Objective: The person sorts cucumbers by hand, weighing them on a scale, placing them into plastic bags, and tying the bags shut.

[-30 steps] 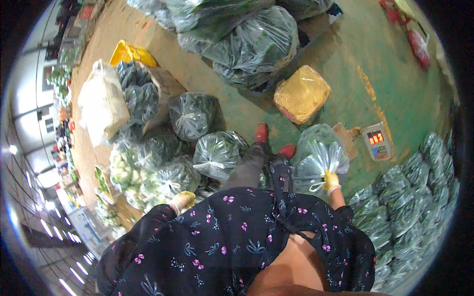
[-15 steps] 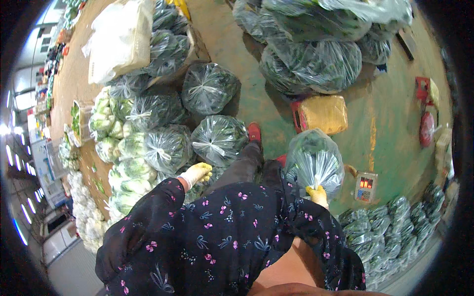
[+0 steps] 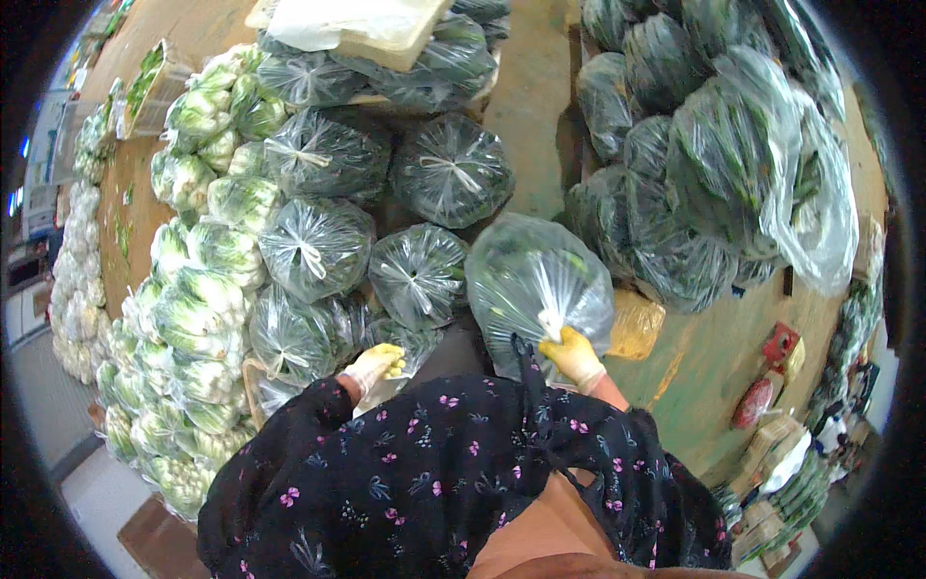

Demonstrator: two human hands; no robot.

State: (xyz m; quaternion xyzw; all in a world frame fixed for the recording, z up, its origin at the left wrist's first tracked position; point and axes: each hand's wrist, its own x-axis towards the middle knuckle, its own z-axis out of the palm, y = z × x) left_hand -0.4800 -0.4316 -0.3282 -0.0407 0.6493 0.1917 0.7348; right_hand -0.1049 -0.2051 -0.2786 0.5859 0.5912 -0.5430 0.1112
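My right hand (image 3: 573,358), in a pale glove with yellow fingers, grips the gathered neck of a large clear plastic bag (image 3: 531,265) with green vegetables inside. The bag hangs in front of my body, its lower part hidden from above. My left hand (image 3: 374,367), gloved alike, has its fingers curled together, with nothing visible in them. It hovers over a clear bag (image 3: 410,340) close to my waist. Beside the held bag stands another tied bag of dark greens (image 3: 421,275), with further tied bags (image 3: 316,249) to its left.
Bagged cabbages (image 3: 207,299) are piled along the left. A heap of filled bags (image 3: 694,174) stands at the right, with a yellow taped block (image 3: 634,324) below it. A white foam box (image 3: 371,29) rests on bags at the far side. Red objects (image 3: 757,400) lie on the floor at right.
My view has turned to the left. The bag in my right hand has moved from beside the scale to next to the tied bags. My left hand stays curled, and the scale is out of view.
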